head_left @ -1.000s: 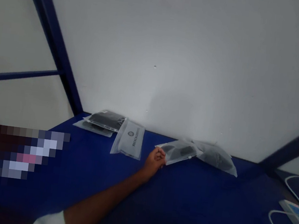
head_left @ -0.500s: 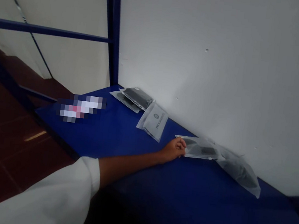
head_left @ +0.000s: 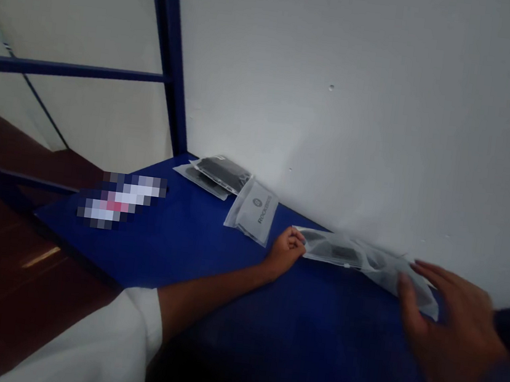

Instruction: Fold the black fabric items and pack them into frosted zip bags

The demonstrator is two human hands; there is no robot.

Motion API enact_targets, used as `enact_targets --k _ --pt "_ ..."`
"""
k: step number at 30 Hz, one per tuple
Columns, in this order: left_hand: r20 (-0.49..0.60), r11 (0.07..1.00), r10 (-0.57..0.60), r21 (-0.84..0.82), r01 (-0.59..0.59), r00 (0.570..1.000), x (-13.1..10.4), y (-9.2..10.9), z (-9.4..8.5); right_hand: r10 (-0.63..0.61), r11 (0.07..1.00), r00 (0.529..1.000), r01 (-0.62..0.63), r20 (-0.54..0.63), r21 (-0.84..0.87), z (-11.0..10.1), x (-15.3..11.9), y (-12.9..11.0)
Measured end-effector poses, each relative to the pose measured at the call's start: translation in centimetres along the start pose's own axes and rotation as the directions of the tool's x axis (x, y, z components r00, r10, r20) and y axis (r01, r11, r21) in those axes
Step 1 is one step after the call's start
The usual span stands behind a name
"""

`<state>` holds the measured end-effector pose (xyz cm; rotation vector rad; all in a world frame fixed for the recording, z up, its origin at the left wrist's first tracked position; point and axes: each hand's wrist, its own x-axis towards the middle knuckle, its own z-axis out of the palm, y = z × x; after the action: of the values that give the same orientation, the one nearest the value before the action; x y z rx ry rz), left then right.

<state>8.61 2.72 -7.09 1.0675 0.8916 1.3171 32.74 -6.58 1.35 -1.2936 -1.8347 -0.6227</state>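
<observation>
My left hand [head_left: 287,248] is closed on the left end of a clear plastic zip bag [head_left: 334,249] with something dark inside. The bag lies against the wall on the blue surface. Overlapping its right end is a second translucent bag [head_left: 384,272], its contents hard to make out. My right hand [head_left: 454,308] is held over that second bag with thumb and fingers apart; whether it touches the plastic I cannot tell.
Farther left along the wall lie a frosted bag printed ROCKBROS [head_left: 257,210] and a few bags with dark contents [head_left: 222,173]. A blurred-out item [head_left: 121,201] rests on the blue tabletop [head_left: 174,243]. A blue metal post [head_left: 169,56] rises at the corner.
My right hand has come into view from the right, over the second bag. My left hand keeps its hold on the zip bag. The whole view has shifted slightly.
</observation>
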Motion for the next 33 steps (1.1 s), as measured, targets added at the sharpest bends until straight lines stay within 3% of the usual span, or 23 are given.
enact_targets --k 3,6,10,13,15,17,20,22,23,24,26,27,29,31,33 --pt "-0.081 0.999 0.035 0.042 -0.031 0.996 0.6 0.3 -0.5 0.027 0.988 0.994 -0.01 0.104 -0.157 5.1 -0.1 2.5" --pt "-0.15 0.993 0.066 0.105 -0.051 0.987 1.1 0.5 -1.2 0.081 0.971 0.957 -0.012 0.28 -0.238 8.2 -3.0 4.8" --pt "-0.068 0.984 0.017 0.179 -0.005 0.998 1.2 0.3 -1.4 0.096 0.963 0.904 0.022 0.416 -0.27 9.3 -5.6 5.4" --pt "0.031 0.978 -0.003 0.211 -0.004 1.0 1.1 0.3 -1.3 0.107 0.969 0.914 -0.006 0.391 -0.249 9.2 -5.5 5.8" --pt "-0.029 0.972 0.061 0.231 -0.052 0.998 1.1 0.4 -1.4 0.162 0.961 0.932 -0.075 0.323 -0.266 9.2 -5.3 6.4" --pt "-0.164 0.956 0.155 0.272 -0.107 0.974 1.3 0.7 -1.6 0.213 0.952 0.946 -0.144 0.246 -0.27 9.1 -5.2 7.1" --pt "-0.293 0.862 0.355 0.471 -0.19 0.888 1.6 1.2 -2.2 0.268 0.951 0.957 -0.244 0.113 -0.191 8.7 -4.8 7.5" --pt "-0.252 0.714 0.53 0.648 -0.266 0.81 1.5 1.6 -2.4 0.369 0.923 0.928 -0.372 -0.05 -0.099 7.9 -4.1 7.1" --pt "-0.194 0.63 0.602 0.712 -0.311 0.775 1.3 1.7 -2.3 0.44 0.894 0.887 -0.447 -0.141 -0.028 7.5 -3.6 6.6" --pt "-0.122 0.553 0.655 0.75 -0.363 0.746 1.1 1.8 -2.2 0.521 0.85 0.82 -0.523 -0.239 0.062 7.0 -3.1 6.1" --pt "0.038 0.431 0.712 0.764 -0.479 0.701 0.4 1.9 -1.7 0.682 0.73 0.659 -0.589 -0.317 0.346 6.1 -2.0 4.7" --pt "0.115 0.381 0.726 0.753 -0.536 0.678 0.0 2.0 -1.4 0.75 0.649 0.592 -0.576 -0.295 0.496 5.7 -1.6 4.0" --pt "0.249 0.285 0.75 0.714 -0.639 0.612 -0.8 2.0 -0.9 0.824 0.51 0.523 -0.519 -0.217 0.686 5.3 -1.0 2.4" --pt "0.351 0.189 0.776 0.665 -0.723 0.525 -1.6 2.1 -0.6 0.849 0.35 0.525 -0.469 -0.063 0.811 5.3 -1.0 0.8" --pt "0.409 0.138 0.791 0.605 -0.784 0.455 -2.2 2.4 -0.6 0.791 0.18 0.589 -0.482 0.166 0.857 5.5 -1.1 -0.6"
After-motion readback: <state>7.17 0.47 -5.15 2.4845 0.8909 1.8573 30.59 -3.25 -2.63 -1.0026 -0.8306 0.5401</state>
